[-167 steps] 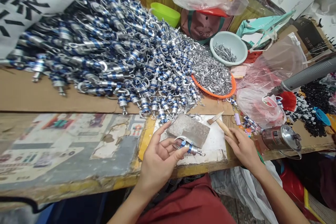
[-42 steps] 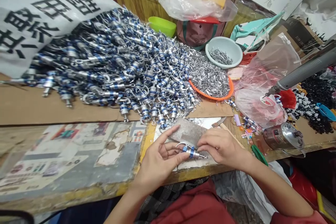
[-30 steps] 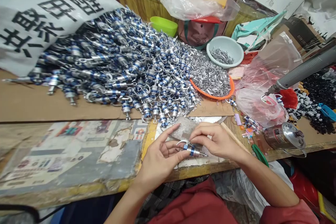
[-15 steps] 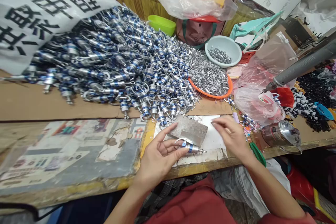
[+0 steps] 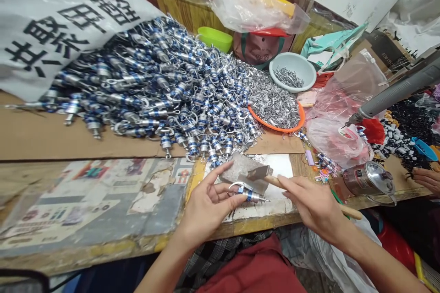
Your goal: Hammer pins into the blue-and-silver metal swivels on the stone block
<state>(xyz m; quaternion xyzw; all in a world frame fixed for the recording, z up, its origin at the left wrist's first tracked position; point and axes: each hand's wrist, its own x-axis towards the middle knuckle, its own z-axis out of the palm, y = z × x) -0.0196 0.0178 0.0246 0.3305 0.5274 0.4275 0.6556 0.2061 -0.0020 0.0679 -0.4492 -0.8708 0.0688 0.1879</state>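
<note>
My left hand (image 5: 206, 206) pinches a small silver clip with a blue band (image 5: 248, 193) and rests it on the edge of a grey metal block (image 5: 244, 172). My right hand (image 5: 314, 206) grips the wooden handle of a small hammer (image 5: 264, 174), whose metal head hovers just above the block and the clip. Both hands are at the front edge of the workbench (image 5: 103, 201).
A big heap of blue-banded silver clips (image 5: 154, 87) covers the cardboard behind. An orange tray of small metal bits (image 5: 277, 107), a pale bowl of pins (image 5: 292, 71), plastic bags (image 5: 340, 114), a steel can (image 5: 369, 178) and a grey power tool (image 5: 395, 91) stand right. Another person's hand (image 5: 426, 177) shows at far right.
My right hand left the clip, reached right and picked up the hammer, bringing its head over the block. My left hand kept the clip in place.
</note>
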